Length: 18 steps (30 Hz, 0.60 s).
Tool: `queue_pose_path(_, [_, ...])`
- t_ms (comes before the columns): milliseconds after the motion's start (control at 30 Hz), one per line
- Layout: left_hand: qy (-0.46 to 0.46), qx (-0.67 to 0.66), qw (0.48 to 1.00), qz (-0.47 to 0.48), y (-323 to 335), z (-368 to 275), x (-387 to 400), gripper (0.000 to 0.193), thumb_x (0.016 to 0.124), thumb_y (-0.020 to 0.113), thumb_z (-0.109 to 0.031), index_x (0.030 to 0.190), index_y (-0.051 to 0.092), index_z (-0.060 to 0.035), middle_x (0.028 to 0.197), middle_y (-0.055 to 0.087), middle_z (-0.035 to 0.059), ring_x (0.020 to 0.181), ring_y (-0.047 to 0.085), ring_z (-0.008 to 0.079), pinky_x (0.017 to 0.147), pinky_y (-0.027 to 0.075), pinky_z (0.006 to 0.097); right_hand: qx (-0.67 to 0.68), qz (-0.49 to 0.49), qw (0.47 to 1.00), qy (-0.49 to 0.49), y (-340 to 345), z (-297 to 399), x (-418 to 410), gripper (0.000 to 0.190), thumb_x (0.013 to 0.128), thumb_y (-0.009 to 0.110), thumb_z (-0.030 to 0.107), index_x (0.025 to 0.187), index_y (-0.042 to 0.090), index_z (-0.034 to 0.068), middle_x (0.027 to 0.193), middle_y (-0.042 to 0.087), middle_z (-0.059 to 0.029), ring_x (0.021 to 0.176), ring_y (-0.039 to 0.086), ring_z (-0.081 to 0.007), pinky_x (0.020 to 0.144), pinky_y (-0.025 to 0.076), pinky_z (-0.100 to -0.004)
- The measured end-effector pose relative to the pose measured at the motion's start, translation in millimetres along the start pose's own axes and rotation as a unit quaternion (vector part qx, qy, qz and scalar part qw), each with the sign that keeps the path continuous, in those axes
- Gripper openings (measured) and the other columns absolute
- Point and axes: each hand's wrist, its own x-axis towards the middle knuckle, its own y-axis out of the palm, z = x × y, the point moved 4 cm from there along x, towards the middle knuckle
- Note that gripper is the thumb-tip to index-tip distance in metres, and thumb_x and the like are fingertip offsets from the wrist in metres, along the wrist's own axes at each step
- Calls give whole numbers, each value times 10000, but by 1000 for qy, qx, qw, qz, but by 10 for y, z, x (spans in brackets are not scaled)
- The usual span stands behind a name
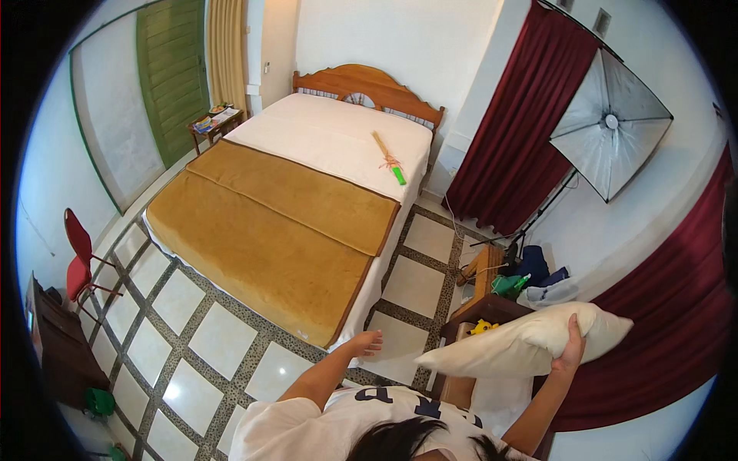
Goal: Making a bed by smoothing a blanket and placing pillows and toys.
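Observation:
A white pillow [519, 343] is held up at the lower right, with my right hand [571, 348] gripping its near side. My left hand [366, 343] is empty, its fingers apart, near the foot corner of the bed. A brown blanket [271, 230] with a folded-back upper part covers the lower part of the bed. Above it, a bed brush of stiff straw with a green handle [398, 176] lies on the white sheet [323, 127], towards the right edge.
A brown wooden cabinet [490, 308] with a yellow toy [483, 327] stands below the pillow. A softbox lamp [611, 121] rises on a stand beside dark red curtains [519, 115]. A small table [216, 125] stands left of the bed, a red chair [79, 259] further left.

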Motion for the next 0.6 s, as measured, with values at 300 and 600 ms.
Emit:
queue_pose_path(300, [12, -297, 952, 76, -658, -52, -638, 782, 812, 541, -638, 1322, 458, -51, 1258, 550, 117, 1062, 570, 227, 933, 449, 373, 97, 234, 955, 157, 1735, -216, -51, 502, 836, 660, 206, 1239, 475, -30, 1171, 573, -137, 1035, 584, -251, 878, 477, -362])
queue_pose_path(600, [208, -361, 867, -273, -1762, -327, -965, 722, 807, 630, -520, 1291, 469, -9, 1224, 561, 141, 1054, 574, 237, 903, 465, 367, -209, 419, 882, -53, 3590, -1462, 1065, 375, 763, 719, 202, 1029, 635, -49, 874, 681, -81, 760, 621, -138, 707, 496, -301])
